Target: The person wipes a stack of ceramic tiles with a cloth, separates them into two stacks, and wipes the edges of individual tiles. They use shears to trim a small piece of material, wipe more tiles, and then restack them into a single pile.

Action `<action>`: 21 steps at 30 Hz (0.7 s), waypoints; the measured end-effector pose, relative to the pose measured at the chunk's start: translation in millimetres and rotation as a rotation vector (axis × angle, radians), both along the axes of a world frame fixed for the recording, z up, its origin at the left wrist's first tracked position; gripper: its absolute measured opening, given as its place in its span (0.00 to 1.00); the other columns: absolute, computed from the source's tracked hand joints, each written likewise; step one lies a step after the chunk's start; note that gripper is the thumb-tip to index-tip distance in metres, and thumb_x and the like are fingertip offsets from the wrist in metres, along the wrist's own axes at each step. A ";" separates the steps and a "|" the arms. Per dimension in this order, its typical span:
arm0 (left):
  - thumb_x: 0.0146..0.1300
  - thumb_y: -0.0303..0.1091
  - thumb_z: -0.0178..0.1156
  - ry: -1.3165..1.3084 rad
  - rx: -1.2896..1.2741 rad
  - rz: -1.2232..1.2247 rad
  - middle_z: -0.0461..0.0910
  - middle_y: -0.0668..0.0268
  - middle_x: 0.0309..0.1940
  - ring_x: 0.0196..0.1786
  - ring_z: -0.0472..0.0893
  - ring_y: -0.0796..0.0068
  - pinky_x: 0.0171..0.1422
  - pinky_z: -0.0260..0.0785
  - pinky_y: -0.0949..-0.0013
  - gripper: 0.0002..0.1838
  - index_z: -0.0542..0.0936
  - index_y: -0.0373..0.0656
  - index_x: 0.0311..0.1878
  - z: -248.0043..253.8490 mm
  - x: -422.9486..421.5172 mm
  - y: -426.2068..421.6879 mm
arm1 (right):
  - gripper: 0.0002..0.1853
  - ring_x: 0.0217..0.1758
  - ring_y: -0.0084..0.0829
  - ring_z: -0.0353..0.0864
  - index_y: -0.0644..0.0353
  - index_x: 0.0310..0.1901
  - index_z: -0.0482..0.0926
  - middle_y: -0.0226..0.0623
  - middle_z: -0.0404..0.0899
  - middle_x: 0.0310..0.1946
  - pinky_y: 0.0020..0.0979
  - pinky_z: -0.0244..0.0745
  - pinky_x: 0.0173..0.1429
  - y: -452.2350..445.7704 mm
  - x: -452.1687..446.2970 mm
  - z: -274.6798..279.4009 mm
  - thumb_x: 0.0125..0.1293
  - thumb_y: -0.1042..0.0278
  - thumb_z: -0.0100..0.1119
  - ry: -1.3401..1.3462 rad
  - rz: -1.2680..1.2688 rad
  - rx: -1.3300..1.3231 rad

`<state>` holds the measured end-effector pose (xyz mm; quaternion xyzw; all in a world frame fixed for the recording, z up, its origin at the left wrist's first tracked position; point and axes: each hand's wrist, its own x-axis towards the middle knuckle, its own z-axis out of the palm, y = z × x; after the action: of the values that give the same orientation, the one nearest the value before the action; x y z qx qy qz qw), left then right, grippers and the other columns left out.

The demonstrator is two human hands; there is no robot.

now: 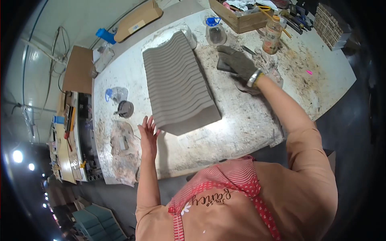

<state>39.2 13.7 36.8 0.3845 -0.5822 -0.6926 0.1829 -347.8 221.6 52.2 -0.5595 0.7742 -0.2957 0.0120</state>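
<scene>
A long grey block with a wavy, ridged top (pixel 179 80) lies on the white, stained table (pixel 189 154). At its near left corner is my left hand (pixel 148 130), bare, fingers spread; whether the fingertips touch the block I cannot tell. To the right of the block, my right hand (pixel 238 62) wears a dark grey glove and is closed over a dark flat block (pixel 225 66). Crumpled cloth (pixel 270 66) lies beside and partly under that hand. A dark, thin tool (pixel 248 50) rests just beyond the glove.
A drink bottle (pixel 272 35) and a cut plastic container (pixel 215 34) stand beyond my right hand, near a cardboard box (pixel 237 21) of tools. At left lie a small dark pot (pixel 125 109) and a stained rag (pixel 124 154). Another cardboard box (pixel 138 21) sits at the back.
</scene>
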 end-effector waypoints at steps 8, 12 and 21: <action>0.69 0.71 0.28 0.114 -0.096 0.025 0.52 0.67 0.76 0.76 0.52 0.70 0.78 0.34 0.55 0.44 0.49 0.48 0.77 -14.1 -110.8 -102.1 | 0.21 0.57 0.44 0.77 0.61 0.60 0.73 0.47 0.76 0.57 0.37 0.73 0.58 -157.1 -28.9 -92.8 0.65 0.72 0.48 0.017 -0.335 -0.394; 0.72 0.66 0.29 0.164 0.051 -0.081 0.64 0.60 0.69 0.69 0.66 0.64 0.73 0.56 0.66 0.40 0.59 0.42 0.73 -31.5 -175.9 -142.3 | 0.20 0.59 0.46 0.73 0.61 0.59 0.70 0.53 0.74 0.54 0.42 0.67 0.64 -181.1 -25.9 -98.1 0.67 0.67 0.45 0.017 -0.246 -0.318; 0.73 0.63 0.30 0.189 0.302 -0.047 0.70 0.58 0.62 0.61 0.71 0.66 0.62 0.69 0.66 0.38 0.62 0.41 0.71 -38.0 -213.0 -147.2 | 0.28 0.64 0.40 0.71 0.63 0.68 0.63 0.43 0.69 0.64 0.36 0.68 0.62 -201.6 -74.8 -173.0 0.66 0.65 0.45 0.442 -0.332 -0.099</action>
<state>-173.8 -133.6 -1.2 0.3270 -0.4605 -0.8094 0.1609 -422.6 20.0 -120.8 -0.4760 0.8236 -0.2019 -0.2330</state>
